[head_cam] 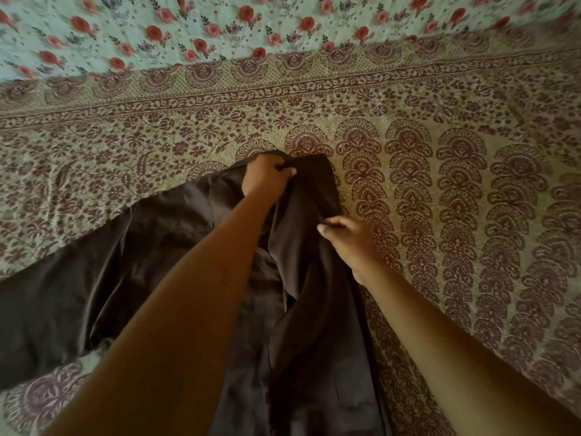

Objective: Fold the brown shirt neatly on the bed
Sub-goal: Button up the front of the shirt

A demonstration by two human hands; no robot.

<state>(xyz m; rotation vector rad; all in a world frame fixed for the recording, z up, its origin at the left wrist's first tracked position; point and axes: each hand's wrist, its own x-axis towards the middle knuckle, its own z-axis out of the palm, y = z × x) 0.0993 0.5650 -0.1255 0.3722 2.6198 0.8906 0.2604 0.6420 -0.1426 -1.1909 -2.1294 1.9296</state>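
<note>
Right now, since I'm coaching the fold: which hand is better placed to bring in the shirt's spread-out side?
Probably the left hand: the shirt spreads out on its side, while the right hand pinches the opposite edge and would have to cross.

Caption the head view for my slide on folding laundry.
Left hand grips the shirt at its far edge while the right hand pinches a fold nearer, over a patterned bedspread.

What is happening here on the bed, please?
A person is folding a brown shirt on a bed covered with a patterned bedspread. The left hand grips bunched fabric at the shirt's far end, and the right hand pinches its right edge. The shirt is not yet neatly folded: one part spreads out to the left and the middle is rumpled. A rose-print sheet lies beyond.
</note>
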